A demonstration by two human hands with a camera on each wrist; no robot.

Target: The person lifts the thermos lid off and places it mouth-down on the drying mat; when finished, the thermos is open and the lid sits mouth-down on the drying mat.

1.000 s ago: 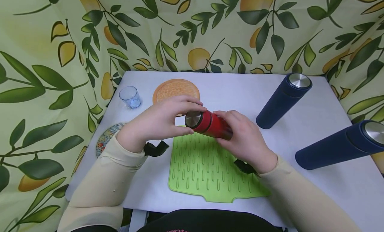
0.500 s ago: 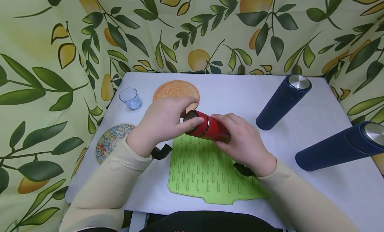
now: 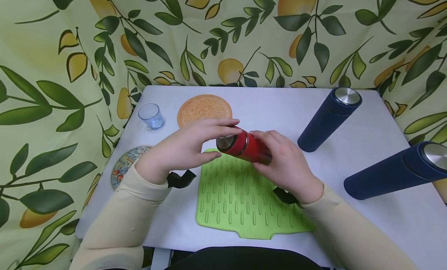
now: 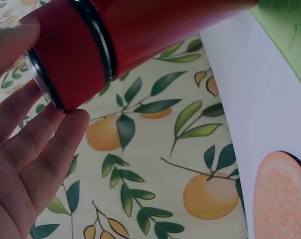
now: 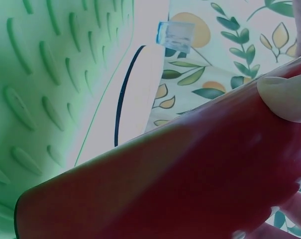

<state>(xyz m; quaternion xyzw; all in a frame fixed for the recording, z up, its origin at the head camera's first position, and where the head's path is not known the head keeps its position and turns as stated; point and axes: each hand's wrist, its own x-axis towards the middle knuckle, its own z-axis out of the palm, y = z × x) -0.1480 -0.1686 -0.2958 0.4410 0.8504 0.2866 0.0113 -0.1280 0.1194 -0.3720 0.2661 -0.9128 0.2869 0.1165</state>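
My right hand [image 3: 288, 165] grips a red thermos bottle [image 3: 257, 147] around its body, its capped end tilted to the left over the green mat [image 3: 241, 200]. The cap [image 4: 65, 50] is red with a steel top, and a dark and silvery ring runs between it and the body. My left hand [image 3: 185, 146] is at the cap, fingers stretched out along its far side. Its thumb stands out straight below the steel top in the head view. In the right wrist view my thumb [image 5: 284, 97] presses on the bottle's side.
Two tall navy thermos bottles [image 3: 328, 120] stand on the right of the white table [image 3: 272, 103]. An orange round plate [image 3: 204, 107] lies at the back, a clear bluish glass [image 3: 151, 116] to its left. A patterned plate [image 3: 125, 165] lies partly behind the left forearm.
My left hand turned around the cap with its thumb across it, then turned back, and its thumb has come off the cap. The right hand keeps its hold on the thermos bottle.
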